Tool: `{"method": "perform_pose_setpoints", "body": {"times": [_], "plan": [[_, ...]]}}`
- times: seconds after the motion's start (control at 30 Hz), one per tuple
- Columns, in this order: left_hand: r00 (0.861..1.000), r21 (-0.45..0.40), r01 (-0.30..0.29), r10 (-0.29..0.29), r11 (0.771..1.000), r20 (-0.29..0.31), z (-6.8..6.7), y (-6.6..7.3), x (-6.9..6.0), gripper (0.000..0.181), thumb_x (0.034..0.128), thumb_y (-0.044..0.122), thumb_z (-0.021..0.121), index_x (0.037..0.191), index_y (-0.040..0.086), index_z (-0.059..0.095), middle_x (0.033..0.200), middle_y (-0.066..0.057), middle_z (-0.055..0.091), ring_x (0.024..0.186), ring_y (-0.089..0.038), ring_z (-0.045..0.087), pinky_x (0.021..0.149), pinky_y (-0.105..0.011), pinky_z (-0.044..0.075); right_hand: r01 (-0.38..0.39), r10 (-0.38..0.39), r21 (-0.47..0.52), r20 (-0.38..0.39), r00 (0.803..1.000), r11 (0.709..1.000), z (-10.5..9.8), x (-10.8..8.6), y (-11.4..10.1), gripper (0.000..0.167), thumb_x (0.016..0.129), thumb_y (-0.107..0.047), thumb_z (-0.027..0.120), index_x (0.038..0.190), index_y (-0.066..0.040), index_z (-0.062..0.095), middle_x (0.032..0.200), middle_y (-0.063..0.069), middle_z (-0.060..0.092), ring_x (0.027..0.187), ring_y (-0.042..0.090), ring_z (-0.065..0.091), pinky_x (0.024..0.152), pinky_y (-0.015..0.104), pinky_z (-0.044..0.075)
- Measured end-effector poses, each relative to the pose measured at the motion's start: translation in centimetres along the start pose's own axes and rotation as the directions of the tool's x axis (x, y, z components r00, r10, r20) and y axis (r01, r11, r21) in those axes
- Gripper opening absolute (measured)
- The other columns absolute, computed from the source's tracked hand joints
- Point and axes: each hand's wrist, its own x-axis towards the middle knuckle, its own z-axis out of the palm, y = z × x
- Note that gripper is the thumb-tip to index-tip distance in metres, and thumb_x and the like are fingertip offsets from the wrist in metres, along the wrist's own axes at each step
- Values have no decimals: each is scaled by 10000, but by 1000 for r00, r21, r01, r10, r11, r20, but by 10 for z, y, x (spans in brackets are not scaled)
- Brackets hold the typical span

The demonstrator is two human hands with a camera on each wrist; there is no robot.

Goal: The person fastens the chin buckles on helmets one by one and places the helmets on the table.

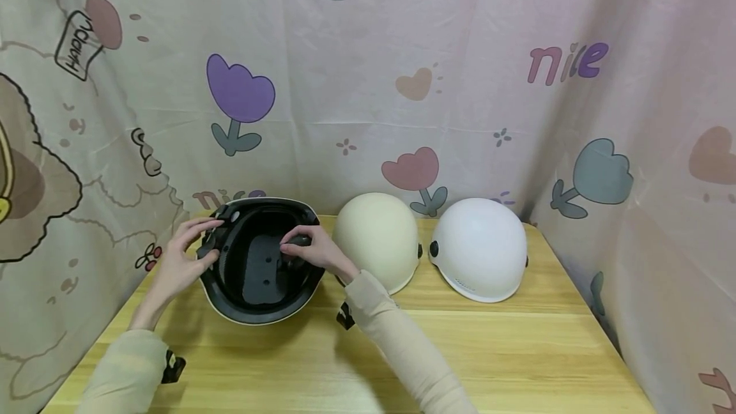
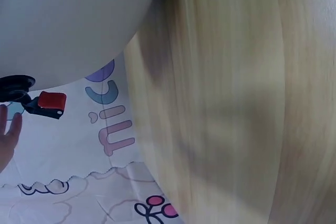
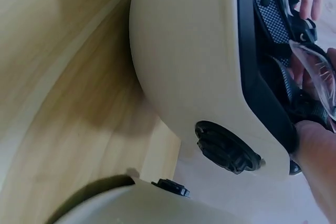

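Note:
An upturned helmet (image 1: 262, 317) with a pale shell and black interior sits at the left of the table, its opening facing up and toward me. My left hand (image 1: 183, 260) holds its left rim, thumb and fingers spread around a black part there. In the left wrist view, fingertips lie near a black disc (image 2: 16, 85) and a red-and-black buckle (image 2: 51, 101). My right hand (image 1: 313, 248) reaches over the right rim and pinches a dark piece (image 1: 299, 241) inside, its kind unclear. Black mesh-textured lining (image 3: 269, 6) and clear plastic (image 3: 317, 74) show in the right wrist view.
A cream helmet (image 1: 376, 238) stands dome up just right of the upturned one. Further right is a white helmet (image 1: 482, 248), also dome up. All are on a wooden table (image 1: 517, 350), with a printed curtain (image 1: 471, 37) behind and at both sides.

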Motion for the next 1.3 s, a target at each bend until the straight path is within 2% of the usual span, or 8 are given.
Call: {"method": "perform_pose_setpoints", "body": {"times": [0.27, 0.4, 0.5, 0.63, 0.73, 0.97, 1.2, 1.3], "plan": [[992, 36, 121, -122, 992, 21, -5, 2, 1, 559, 871, -67, 672, 1411, -1, 540, 1313, -102, 349, 1100, 34, 368, 909, -22, 342, -9, 7, 117, 15, 1000, 993, 1, -1, -1, 73, 895, -43, 722, 905, 8, 671, 798, -63, 673, 757, 54, 634, 739, 164, 520], [981, 61, 187, -189, 980, 36, -7, 1, 1, 644, 907, 4, 666, 1505, 31, 429, 1377, -181, 338, 1116, -94, 408, 1036, -370, 456, -8, 5, 139, 19, 1000, 990, 0, -2, 0, 80, 912, -29, 692, 867, -69, 640, 772, -84, 669, 749, 66, 654, 755, 170, 523], [971, 59, 224, -228, 973, 68, -8, 1, 0, 702, 953, 89, 646, 1565, 47, 305, 1493, -273, 299, 1212, -313, 440, 968, -617, 413, -35, 21, 258, 59, 998, 965, 0, -1, 1, 27, 963, -5, 617, 977, -19, 600, 775, -28, 699, 789, 142, 734, 874, 246, 583], [958, 28, 255, -257, 966, 126, -11, 1, 0, 741, 992, 167, 617, 1588, 31, 198, 1550, -345, 268, 1316, -544, 370, 987, -689, 364, -80, 34, 375, 129, 991, 923, 0, -1, 1, 193, 1032, -3, 489, 1213, 53, 526, 835, 281, 708, 781, 169, 767, 1001, 366, 570], [950, 6, 265, -262, 964, 168, -13, 1, 0, 752, 1005, 191, 601, 1596, 30, 164, 1550, -378, 273, 1332, -608, 337, 1006, -743, 322, -81, 24, 364, 158, 987, 928, -1, -2, 2, 291, 1057, -20, 436, 1329, 58, 503, 1125, 451, 590, 816, 175, 773, 1024, 345, 554], [945, 58, 261, -268, 963, 188, -15, 0, -1, 732, 1010, 219, 599, 1587, 19, 194, 1478, -369, 409, 1287, -508, 425, 855, -194, 416, -106, 43, 312, 204, 978, 944, -3, -2, 2, 391, 1084, -59, 378, 1413, 136, 459, 1363, 407, 485, 1170, 485, 598, 1044, 344, 536], [929, 47, 307, -311, 950, 202, -16, -1, -3, 768, 1005, 256, 610, 1600, 51, 169, 1451, -361, 355, 1243, -511, 459, 822, -267, 493, -155, 92, 368, 182, 979, 917, -2, -2, 3, 336, 1043, -19, 452, 1302, 171, 550, 1250, 291, 653, 1067, 305, 736, 897, 241, 572], [933, 69, 297, -305, 952, 192, -16, -2, -4, 747, 1005, 266, 612, 1597, 67, 201, 1427, -320, 369, 1112, -249, 549, 716, -115, 450, -110, 59, 356, 153, 986, 928, -2, -2, 5, 201, 1008, -29, 555, 1114, 115, 646, 1013, 139, 752, 910, 166, 769, 824, 192, 550]]}}
